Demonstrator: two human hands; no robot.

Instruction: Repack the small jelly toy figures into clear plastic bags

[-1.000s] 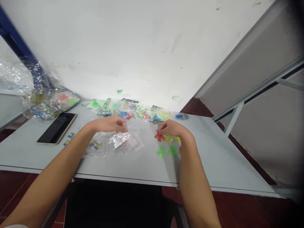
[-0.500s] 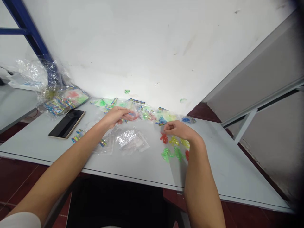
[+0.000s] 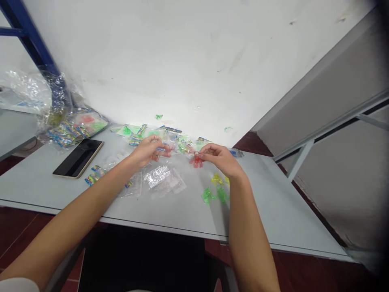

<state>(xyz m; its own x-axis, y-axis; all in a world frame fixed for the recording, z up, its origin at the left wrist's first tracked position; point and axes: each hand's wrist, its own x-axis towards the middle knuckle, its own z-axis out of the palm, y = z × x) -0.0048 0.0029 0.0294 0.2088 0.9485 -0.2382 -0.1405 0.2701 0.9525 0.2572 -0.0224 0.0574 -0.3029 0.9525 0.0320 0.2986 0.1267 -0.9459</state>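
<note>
My right hand (image 3: 219, 157) pinches a red translucent jelly toy figure (image 3: 197, 162) between its fingertips, just above the white table (image 3: 267, 211). My left hand (image 3: 148, 150) curls over a small clear plastic packet (image 3: 161, 149) with a printed strip, though its fingers hide most of it. Both hands are close together over the back of the table. Below my right wrist lie a yellow jelly figure (image 3: 216, 179) and green jelly figures (image 3: 207, 196). Clear plastic bags (image 3: 158, 178) lie just below my left hand.
A dark smartphone (image 3: 78, 158) and small printed cards (image 3: 93, 175) lie to the left. Packets of jelly toys (image 3: 142, 133) are heaped along the white wall (image 3: 170, 61), with green figures stuck on it. Crumpled plastic (image 3: 26, 87) and a blue metal frame (image 3: 33, 48) stand far left.
My right hand has taken the red figure off the table and moved left with it. My left hand has moved slightly up and now curls over a packet.
</note>
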